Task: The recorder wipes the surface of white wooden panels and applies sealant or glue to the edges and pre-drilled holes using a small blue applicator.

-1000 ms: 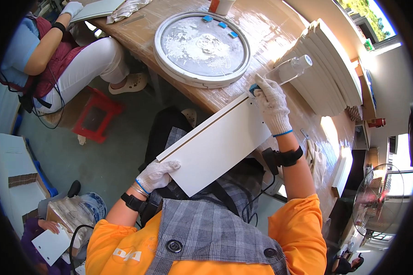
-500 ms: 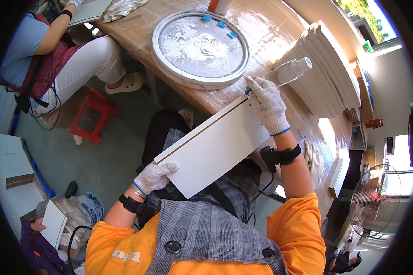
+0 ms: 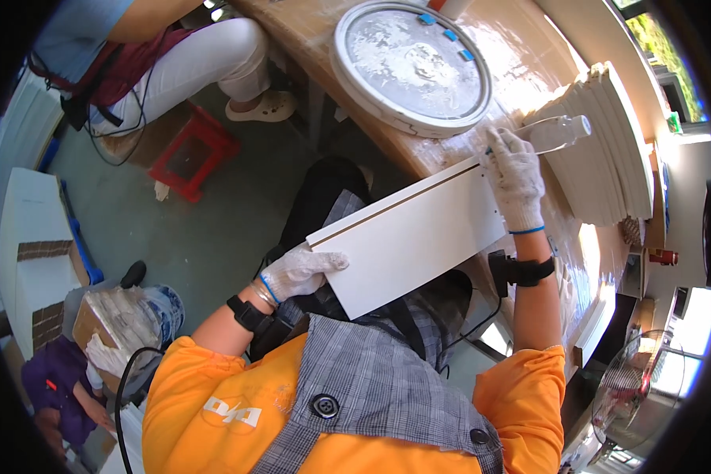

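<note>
A long white panel [image 3: 415, 249] with a brown groove along its far edge slants across my lap. My gloved left hand [image 3: 296, 271] grips its near left corner, the thumb lying on top. At the opposite end, my gloved right hand [image 3: 516, 178] is closed with its fingers bent over the panel's edge. A bit of a small blue piece [image 3: 488, 150] shows at those fingertips; the rest is hidden. Beyond the panel, a round grey lid [image 3: 344, 69] on the table carries dried white paste [image 3: 430, 63] and several small blue blocks [image 3: 450, 35].
The wooden table [image 3: 312, 39] holds a clear bottle [image 3: 557, 133] beside a stack of white panels [image 3: 608, 150]. At left, a co-worker in white trousers [image 3: 213, 71] sits near a red stool [image 3: 189, 162]. Another person in purple [image 3: 63, 379] is at lower left. A fan [image 3: 636, 387] stands at right.
My view has swung, so the table, lid and panel appear further right. Both hands keep hold at the panel's two ends. Less of the blue piece shows at my right fingertips.
</note>
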`<state>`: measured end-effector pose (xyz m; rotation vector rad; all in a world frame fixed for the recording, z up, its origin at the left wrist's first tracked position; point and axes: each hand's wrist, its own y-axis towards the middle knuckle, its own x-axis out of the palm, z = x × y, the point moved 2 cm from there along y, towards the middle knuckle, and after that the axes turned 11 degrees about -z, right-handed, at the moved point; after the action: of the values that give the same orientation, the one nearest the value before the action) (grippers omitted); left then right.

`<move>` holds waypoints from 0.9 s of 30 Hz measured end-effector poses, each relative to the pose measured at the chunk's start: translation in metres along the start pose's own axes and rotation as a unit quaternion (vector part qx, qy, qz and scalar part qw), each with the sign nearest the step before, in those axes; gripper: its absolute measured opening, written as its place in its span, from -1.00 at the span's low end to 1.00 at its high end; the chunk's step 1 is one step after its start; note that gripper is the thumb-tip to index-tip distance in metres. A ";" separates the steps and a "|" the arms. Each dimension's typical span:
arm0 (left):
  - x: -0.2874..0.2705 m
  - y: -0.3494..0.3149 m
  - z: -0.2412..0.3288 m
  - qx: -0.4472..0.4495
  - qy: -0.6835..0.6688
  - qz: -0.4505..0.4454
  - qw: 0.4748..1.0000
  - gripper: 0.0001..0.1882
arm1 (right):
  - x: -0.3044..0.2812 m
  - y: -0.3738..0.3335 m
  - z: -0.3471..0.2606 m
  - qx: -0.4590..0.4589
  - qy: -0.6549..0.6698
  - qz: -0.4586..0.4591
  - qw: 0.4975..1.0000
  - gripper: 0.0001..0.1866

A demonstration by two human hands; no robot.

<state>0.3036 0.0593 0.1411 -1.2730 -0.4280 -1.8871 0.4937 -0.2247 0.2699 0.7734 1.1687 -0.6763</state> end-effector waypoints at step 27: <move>0.077 -0.022 0.041 -0.025 0.357 0.014 0.934 -0.43 | -0.079 -0.006 -0.193 -0.375 0.232 -0.050 0.896 -0.31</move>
<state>0.2984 0.0671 0.2307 -0.5398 0.0276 -2.1800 0.3648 -0.0645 0.3061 0.2063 1.7605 -0.0696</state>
